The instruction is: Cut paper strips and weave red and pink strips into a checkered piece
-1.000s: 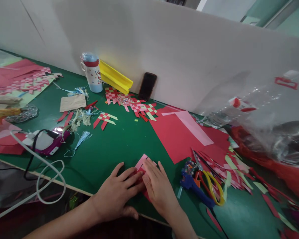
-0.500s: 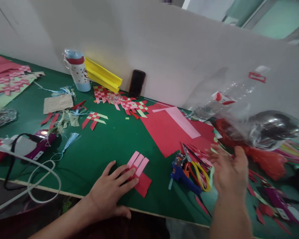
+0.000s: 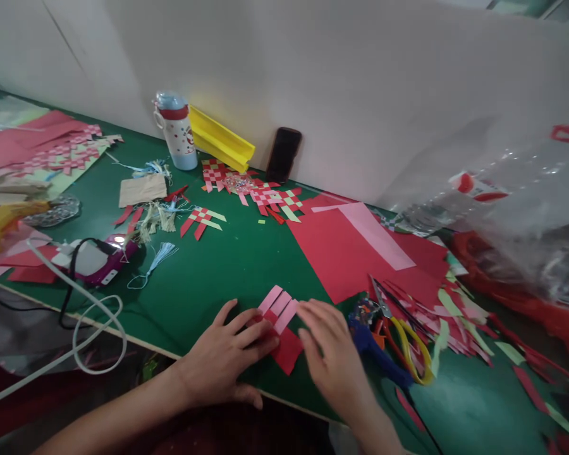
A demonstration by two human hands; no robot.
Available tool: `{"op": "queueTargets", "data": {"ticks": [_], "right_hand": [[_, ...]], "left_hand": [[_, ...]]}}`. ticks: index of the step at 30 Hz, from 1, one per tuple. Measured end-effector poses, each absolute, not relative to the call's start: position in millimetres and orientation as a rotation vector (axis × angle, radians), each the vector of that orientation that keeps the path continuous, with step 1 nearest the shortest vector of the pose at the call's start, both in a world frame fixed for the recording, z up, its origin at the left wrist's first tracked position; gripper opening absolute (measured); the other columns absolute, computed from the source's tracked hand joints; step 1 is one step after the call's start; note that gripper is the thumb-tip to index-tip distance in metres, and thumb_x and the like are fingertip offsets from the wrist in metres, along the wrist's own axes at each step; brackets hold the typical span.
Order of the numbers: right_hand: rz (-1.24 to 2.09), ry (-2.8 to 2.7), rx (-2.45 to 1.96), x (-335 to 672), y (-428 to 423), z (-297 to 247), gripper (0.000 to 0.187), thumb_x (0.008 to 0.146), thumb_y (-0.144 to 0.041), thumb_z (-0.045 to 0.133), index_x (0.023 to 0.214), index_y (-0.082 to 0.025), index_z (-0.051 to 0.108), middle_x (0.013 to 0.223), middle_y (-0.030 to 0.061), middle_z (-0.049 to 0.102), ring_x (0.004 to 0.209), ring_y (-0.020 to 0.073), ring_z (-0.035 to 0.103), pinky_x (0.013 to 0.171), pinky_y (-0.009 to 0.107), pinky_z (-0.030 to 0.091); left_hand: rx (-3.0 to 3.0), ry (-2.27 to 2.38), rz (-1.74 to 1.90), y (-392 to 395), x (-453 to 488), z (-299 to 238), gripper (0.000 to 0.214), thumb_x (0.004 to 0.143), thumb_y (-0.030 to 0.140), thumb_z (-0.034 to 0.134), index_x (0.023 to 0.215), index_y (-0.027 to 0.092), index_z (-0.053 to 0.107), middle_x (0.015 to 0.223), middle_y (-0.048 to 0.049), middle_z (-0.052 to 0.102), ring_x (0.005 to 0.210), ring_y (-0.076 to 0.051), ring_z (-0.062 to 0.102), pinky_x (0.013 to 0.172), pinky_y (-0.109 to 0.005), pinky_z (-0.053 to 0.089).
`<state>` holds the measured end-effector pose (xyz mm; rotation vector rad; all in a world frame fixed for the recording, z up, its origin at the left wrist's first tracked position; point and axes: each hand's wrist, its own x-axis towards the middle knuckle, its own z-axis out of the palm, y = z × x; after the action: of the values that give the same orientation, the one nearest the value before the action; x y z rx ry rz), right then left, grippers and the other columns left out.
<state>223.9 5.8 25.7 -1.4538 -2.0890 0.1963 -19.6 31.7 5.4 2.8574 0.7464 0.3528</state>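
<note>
Near the table's front edge, several pink paper strips (image 3: 277, 306) lie side by side over a piece of red paper (image 3: 288, 354). My left hand (image 3: 232, 351) rests flat with its fingers spread, the fingertips pressing on the red paper and the lower ends of the strips. My right hand (image 3: 329, 347) is on the other side, its fingertips at the right-hand strip and the thumb apart from the fingers. Nothing is visibly gripped in it. Just right of that hand lie yellow-and-red-handled scissors (image 3: 412, 347) beside a blue glue gun (image 3: 377, 357).
Large red paper sheets (image 3: 332, 246) and a pink strip lie behind. Paper scraps (image 3: 455, 322) spread at right. At the back stand a bottle (image 3: 180, 136) and a phone (image 3: 283, 155). Woven paper pieces, tassels (image 3: 159, 259), a white cable (image 3: 95, 366) and a yellow glue gun (image 3: 9, 221) occupy the left.
My right hand has come left from above the scraps to the pink strips. My left hand stays on the red paper. The view has turned right to left, showing more of the table's left side.
</note>
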Motion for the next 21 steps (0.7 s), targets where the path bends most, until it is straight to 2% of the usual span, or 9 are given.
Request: {"op": "queueTargets", "data": {"ticks": [4, 10, 13, 19, 21], "right_hand": [[0.156, -2.282, -1.417, 194, 9, 23, 0.032, 0.095, -0.018, 0.043, 0.122, -0.019, 0.061, 0.118, 0.0093, 0.065, 0.116, 0.0234, 0.051, 0.095, 0.042, 0.045], [0.155, -2.386, -1.497, 185, 17, 19, 0.028, 0.096, -0.025, 0.047, 0.117, -0.022, 0.064, 0.115, 0.0061, 0.067, 0.109, 0.0225, 0.05, 0.091, 0.04, 0.038], [0.149, -2.382, -1.542, 186, 21, 15, 0.027, 0.095, -0.023, 0.046, 0.115, -0.023, 0.064, 0.117, 0.0048, 0.067, 0.11, 0.0229, 0.049, 0.093, 0.042, 0.034], [0.126, -2.307, -1.685, 191, 28, 12, 0.03, 0.094, -0.018, 0.044, 0.115, -0.024, 0.065, 0.12, 0.0037, 0.067, 0.107, 0.0248, 0.05, 0.092, 0.046, 0.032], [0.13, -2.293, -1.693, 194, 29, 12, 0.032, 0.093, -0.016, 0.043, 0.116, -0.024, 0.064, 0.121, 0.0034, 0.066, 0.108, 0.0247, 0.05, 0.092, 0.045, 0.032]], "left_hand": [[2.877, 0.754, 0.366, 32, -19, 2, 0.084, 0.077, 0.081, 0.04, 0.139, 0.025, 0.045, 0.135, -0.0058, 0.053, 0.127, -0.03, 0.039, 0.112, -0.055, 0.015], [2.886, 0.745, 0.385, 32, -19, 1, 0.08, 0.079, 0.081, 0.036, 0.133, 0.025, 0.052, 0.135, -0.0063, 0.054, 0.128, -0.03, 0.039, 0.113, -0.055, 0.009], [2.877, 0.748, 0.389, 32, -18, 4, 0.073, 0.084, 0.075, 0.037, 0.135, 0.024, 0.05, 0.132, -0.0055, 0.057, 0.128, -0.029, 0.04, 0.114, -0.054, 0.005], [2.869, 0.756, 0.401, 31, -19, 5, 0.072, 0.085, 0.071, 0.041, 0.14, 0.025, 0.043, 0.131, -0.0057, 0.057, 0.127, -0.028, 0.041, 0.114, -0.052, 0.013], [2.873, 0.758, 0.406, 31, -19, 3, 0.072, 0.085, 0.072, 0.04, 0.141, 0.026, 0.043, 0.131, -0.0052, 0.057, 0.127, -0.028, 0.04, 0.114, -0.053, 0.011]]}}
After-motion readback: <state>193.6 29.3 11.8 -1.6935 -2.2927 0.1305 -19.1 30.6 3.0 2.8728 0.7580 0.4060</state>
